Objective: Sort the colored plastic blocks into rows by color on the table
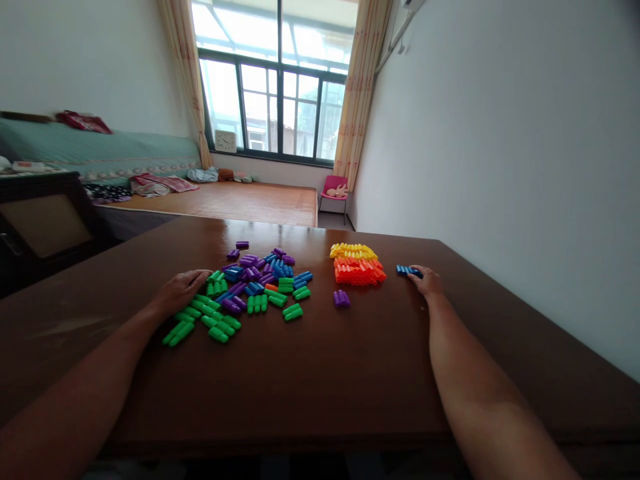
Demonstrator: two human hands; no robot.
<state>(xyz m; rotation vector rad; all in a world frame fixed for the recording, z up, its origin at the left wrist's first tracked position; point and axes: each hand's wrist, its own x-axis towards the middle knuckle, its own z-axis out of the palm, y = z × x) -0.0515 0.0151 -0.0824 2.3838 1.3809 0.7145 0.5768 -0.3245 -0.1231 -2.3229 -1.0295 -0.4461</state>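
The right hand (427, 280) had its thumb and fingertips around the right end of a blue ribbed block (406, 271), which lay at the table's right, just beyond the orange blocks (359, 271) and well apart from the mixed pile. The left hand (189, 285) rested at the left edge of that pile, its fingers curled against the green blocks (219, 333); whether it gripped one could not be told, since the hand's back hid the fingertips. The orange blocks sat packed together with the yellow blocks (354, 251) behind them, and a lone purple block (341, 298) lay in front. The blue piece looked like moulded plastic, so it was probably very light, stiff and not easily broken. Its smooth, rounded ribs would likely feel a little slick, and on the glossy brown table (300, 393) a careless nudge could probably send it sliding. The surest hold seemed to be a light pinch on its two opposite ends, thumb facing fingers; squeezing across the curved tops might let it roll out of the grasp.
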